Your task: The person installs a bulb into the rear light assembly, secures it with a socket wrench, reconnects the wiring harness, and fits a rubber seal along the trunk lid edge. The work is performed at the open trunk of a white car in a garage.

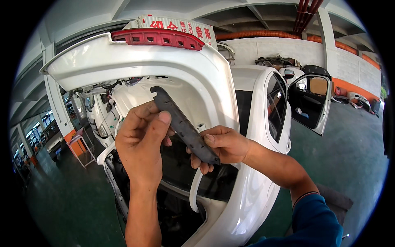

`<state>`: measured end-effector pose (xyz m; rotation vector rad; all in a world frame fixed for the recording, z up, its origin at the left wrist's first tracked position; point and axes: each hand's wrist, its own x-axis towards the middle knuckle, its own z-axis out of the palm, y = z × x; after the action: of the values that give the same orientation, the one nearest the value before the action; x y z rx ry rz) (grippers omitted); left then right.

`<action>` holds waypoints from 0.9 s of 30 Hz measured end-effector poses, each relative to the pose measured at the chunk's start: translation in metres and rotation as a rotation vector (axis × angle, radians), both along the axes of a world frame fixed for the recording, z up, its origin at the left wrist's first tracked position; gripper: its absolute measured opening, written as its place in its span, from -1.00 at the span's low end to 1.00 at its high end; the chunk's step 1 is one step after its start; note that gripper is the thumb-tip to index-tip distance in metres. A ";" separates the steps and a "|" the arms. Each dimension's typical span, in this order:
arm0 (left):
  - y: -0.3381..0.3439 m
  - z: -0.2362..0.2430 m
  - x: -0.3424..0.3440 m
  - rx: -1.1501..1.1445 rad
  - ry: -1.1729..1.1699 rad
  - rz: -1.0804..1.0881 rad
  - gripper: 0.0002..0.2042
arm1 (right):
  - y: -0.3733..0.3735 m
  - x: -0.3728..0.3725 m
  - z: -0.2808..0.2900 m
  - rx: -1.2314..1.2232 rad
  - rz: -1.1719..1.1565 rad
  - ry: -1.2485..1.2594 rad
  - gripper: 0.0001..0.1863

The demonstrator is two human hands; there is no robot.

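Observation:
Between my two hands I hold up a long, narrow dark plastic trim strip [183, 123], slanting from upper left to lower right. It has a notched, hooked upper end and small marks or holes along its face. My left hand [144, 127] pinches its upper part, thumb on the front. My right hand [222, 144] grips the lower end, thumb on top and fingers behind. Beyond the strip stands the raised white trunk lid [156, 61] of a car, with a red lamp strip [164, 39] along its top edge. The open trunk [177, 210] lies dark below my hands.
The white car's body [255, 197] runs along the right, with an open door [310, 103] farther off. A metal stand [82, 148] is at left near a pillar [55, 90]. Removed car parts [358, 101] lie by the wall at right. Another white vehicle stands behind the lid.

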<state>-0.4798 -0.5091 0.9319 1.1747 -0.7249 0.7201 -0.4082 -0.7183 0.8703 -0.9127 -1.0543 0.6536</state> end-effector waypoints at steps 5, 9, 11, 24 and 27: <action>-0.007 0.001 -0.012 0.044 -0.063 0.004 -0.75 | 0.001 -0.003 0.000 -0.011 -0.013 -0.015 -0.48; -0.012 0.002 -0.022 0.048 -0.077 -0.018 -0.76 | 0.002 -0.004 0.000 0.004 0.014 -0.049 -0.48; -0.013 0.002 -0.025 0.042 -0.080 -0.011 -0.76 | 0.003 -0.004 0.000 0.000 0.021 -0.042 -0.48; -0.013 0.005 -0.029 0.066 -0.062 0.080 -0.77 | 0.003 -0.004 0.001 -0.008 0.045 -0.021 -0.49; -0.012 0.006 -0.028 0.073 -0.064 0.088 -0.77 | 0.004 -0.004 0.001 -0.004 0.055 -0.018 -0.49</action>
<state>-0.5076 -0.5208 0.9377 1.2608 -0.7615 0.8137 -0.4122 -0.7146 0.8712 -0.8976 -1.0976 0.6942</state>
